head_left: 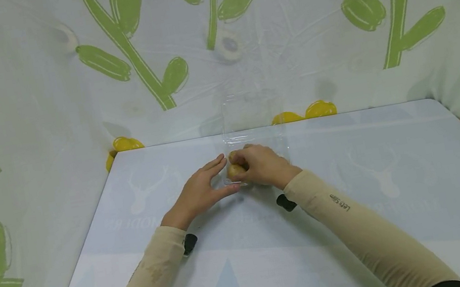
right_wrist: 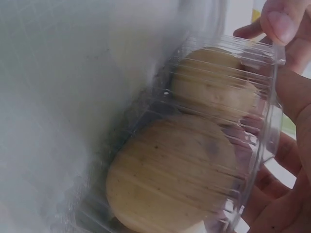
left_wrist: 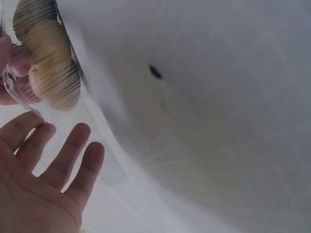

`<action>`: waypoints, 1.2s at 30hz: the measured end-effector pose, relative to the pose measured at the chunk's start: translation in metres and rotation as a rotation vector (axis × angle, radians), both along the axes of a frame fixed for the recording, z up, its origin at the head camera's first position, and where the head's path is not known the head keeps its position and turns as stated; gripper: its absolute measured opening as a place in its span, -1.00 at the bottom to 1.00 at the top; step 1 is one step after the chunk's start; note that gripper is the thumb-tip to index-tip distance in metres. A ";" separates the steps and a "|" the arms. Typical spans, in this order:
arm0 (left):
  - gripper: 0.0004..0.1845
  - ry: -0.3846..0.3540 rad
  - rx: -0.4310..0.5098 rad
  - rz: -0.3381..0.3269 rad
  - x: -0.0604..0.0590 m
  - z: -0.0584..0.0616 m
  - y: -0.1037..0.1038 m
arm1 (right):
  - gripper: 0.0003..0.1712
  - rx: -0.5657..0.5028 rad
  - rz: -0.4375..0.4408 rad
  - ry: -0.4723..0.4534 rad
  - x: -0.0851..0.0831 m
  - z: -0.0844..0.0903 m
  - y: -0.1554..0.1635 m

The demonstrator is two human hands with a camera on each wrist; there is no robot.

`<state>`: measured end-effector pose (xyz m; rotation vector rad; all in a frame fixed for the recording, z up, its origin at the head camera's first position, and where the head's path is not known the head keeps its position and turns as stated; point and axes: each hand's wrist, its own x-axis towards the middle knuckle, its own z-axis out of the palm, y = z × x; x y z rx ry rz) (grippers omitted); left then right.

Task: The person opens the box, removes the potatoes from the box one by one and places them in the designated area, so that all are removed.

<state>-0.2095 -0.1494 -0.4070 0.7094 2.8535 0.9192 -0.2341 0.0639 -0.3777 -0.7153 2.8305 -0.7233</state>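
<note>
A clear plastic clamshell box (head_left: 281, 147) with its lid (head_left: 252, 111) raised stands near the table's far edge. Potatoes lie in it; one potato (head_left: 235, 171) shows at the box's left end, and a larger potato (right_wrist: 170, 172) shows through the ribbed wall in the right wrist view. My right hand (head_left: 263, 164) reaches into the box, thumb and fingers curled round a potato. At the box's left end, my left hand (head_left: 199, 192) is spread with thumb and fingers extended; in the left wrist view its fingertips (left_wrist: 80, 130) are close to the plastic.
The white table (head_left: 244, 274) carries pale printed figures. A white curtain (head_left: 301, 49) with green leaves and yellow flowers hangs behind and at both sides. Beige sleeves (head_left: 356, 229) cover both forearms, and a small black device (head_left: 286, 202) sits under each wrist.
</note>
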 end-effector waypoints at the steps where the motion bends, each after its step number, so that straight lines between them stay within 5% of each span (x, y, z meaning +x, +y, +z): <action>1: -0.06 0.001 0.000 0.001 0.000 0.000 0.000 | -0.51 0.005 -0.012 -0.003 0.001 0.000 -0.001; 36: -0.04 -0.022 -0.018 0.023 0.002 0.003 0.002 | -0.47 -0.075 -0.039 0.055 0.004 0.001 -0.003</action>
